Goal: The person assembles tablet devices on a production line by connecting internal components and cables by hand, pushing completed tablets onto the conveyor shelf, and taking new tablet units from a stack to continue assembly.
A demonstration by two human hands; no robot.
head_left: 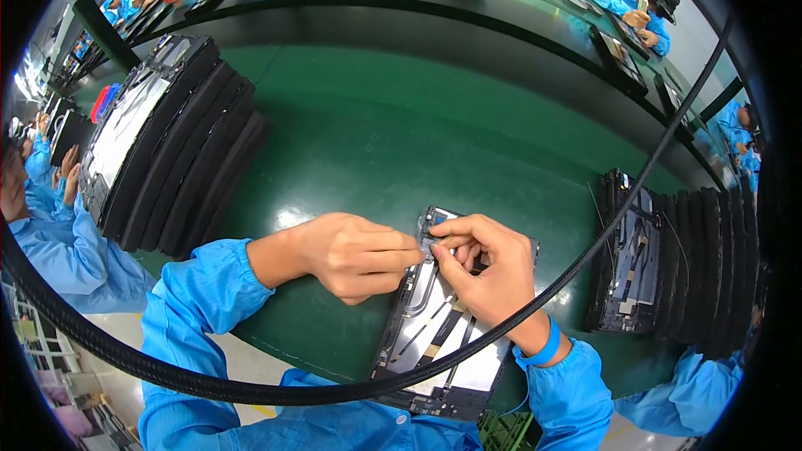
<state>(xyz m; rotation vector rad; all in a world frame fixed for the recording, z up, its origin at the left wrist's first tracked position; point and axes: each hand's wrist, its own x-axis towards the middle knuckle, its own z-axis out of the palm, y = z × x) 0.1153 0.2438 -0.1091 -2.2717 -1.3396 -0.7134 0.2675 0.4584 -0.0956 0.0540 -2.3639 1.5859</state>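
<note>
Green table (401, 134) fills my view. At left, a stack of black trays (167, 142) leans well clear. My left hand (351, 255) pinches tight at the top edge of the open tablet chassis (443, 334), whose long axis runs away from me, tilted right. My right hand (489, 271) curls over it, fingertips pinching the same small part. More trays (677, 263) stand at right.

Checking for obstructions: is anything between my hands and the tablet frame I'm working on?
Nothing visible. The left hand and right hand already meet at the top edge of the open tablet frame. The black cable crosses nearer the camera.
</note>
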